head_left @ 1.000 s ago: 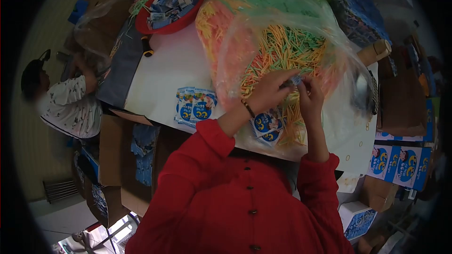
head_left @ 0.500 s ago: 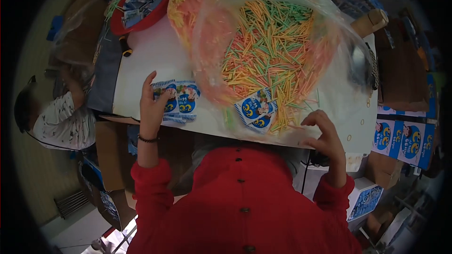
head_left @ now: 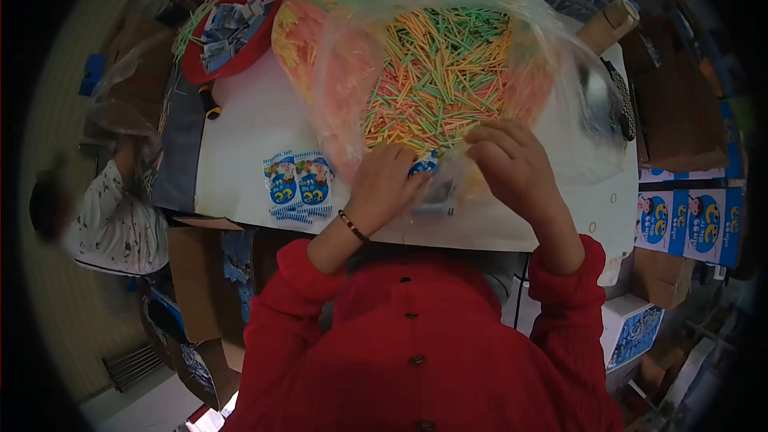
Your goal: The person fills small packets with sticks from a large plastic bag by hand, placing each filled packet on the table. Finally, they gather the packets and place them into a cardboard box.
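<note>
My left hand point(head_left: 386, 184), with a beaded band at the wrist, is closed at the near edge of the big clear plastic bag point(head_left: 340, 72). Its fingers grip a small blue-and-white printed packet point(head_left: 424, 166), partly covered by the hand. Beside it, over the bag's near right side, my right hand point(head_left: 516, 168) has its fingers curled together. Whatever those fingers hold, if anything, is hidden. Thin pink, yellow, orange and green sticks point(head_left: 448, 72) fill the bag's open mouth. Left of my left hand lie several similar packets point(head_left: 298, 186) in a small stack on the white table.
A red basin point(head_left: 268, 40) of small packets stands at the back left, with a black-and-yellow handle point(head_left: 210, 102) near it. A brown cylinder point(head_left: 608, 26) lies at the back right. Printed boxes point(head_left: 692, 224) are stacked to the right. Another person point(head_left: 120, 216) sits at the left.
My left hand has moved right from the packet stack to the packet at the bag. My right hand has moved up and left, its fingers now curled. The view has shifted slightly.
</note>
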Tool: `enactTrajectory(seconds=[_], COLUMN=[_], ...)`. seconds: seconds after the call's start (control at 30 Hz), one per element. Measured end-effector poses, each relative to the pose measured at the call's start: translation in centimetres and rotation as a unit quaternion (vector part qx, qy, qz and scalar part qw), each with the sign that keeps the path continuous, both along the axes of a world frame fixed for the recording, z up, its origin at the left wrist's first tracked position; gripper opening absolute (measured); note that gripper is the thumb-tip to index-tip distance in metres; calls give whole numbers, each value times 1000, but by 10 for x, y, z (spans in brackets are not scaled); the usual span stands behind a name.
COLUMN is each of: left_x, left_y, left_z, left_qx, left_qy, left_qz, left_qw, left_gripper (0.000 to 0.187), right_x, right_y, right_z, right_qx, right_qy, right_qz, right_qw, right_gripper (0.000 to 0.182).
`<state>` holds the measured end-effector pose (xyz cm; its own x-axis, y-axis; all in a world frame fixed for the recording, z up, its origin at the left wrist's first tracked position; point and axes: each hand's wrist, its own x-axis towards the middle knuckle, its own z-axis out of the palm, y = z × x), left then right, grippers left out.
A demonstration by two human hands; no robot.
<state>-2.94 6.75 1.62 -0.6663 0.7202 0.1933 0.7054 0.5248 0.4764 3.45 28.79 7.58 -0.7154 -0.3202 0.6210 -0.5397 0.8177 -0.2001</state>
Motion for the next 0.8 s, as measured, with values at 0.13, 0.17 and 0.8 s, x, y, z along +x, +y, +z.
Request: enactTrajectory(seconds=[0.13, 0.17, 0.8], left_x=[8, 9, 27], left_y=[11, 11, 1], left_z=[-3, -4, -1], left_qx=[-15, -6, 432], left_qy=[-7, -11, -527], left_qz=[30, 31, 95], left_qw=[999, 999, 725], left_gripper=[34, 35, 22], right_x=[63, 79, 20], right_y=[19, 23, -38], right_z=[6, -3, -83], right_qx=[29, 19, -38], right_qy=[-466, -557, -225], right_qz=[72, 86, -326], right_qw=[882, 826, 917], right_gripper=[13, 15, 43])
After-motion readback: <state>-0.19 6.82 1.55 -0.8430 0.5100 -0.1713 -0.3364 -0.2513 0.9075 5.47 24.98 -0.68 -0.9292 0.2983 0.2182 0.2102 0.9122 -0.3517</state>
